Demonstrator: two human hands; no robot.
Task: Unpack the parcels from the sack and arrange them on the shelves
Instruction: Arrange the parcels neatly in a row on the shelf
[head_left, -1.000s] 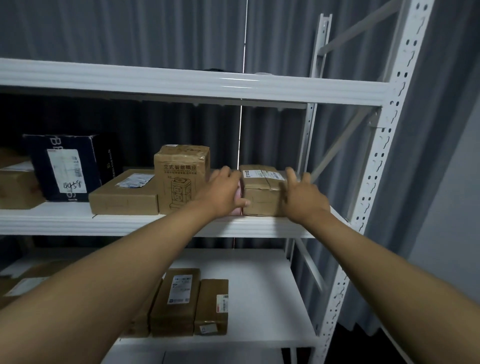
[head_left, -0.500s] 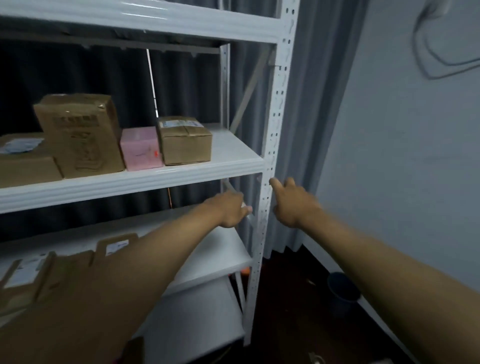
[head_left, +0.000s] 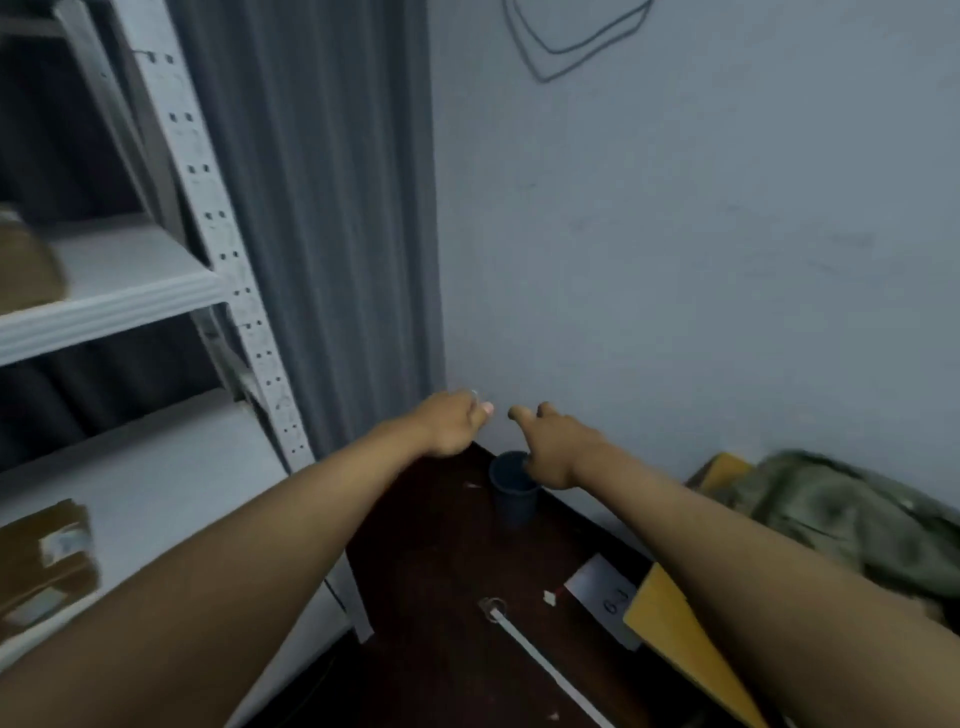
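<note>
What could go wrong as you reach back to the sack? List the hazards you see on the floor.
1. The small dark bin stands on the floor right under the right hand; a low swing could knock it over.
2. A white strap with a metal ring lies across the dark floor, so a foot might catch on it.
3. The yellow envelope and paper slip lie loose beside the sack and could be stepped on.

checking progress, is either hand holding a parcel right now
No, the left hand and right hand both hang in the air holding nothing.
</note>
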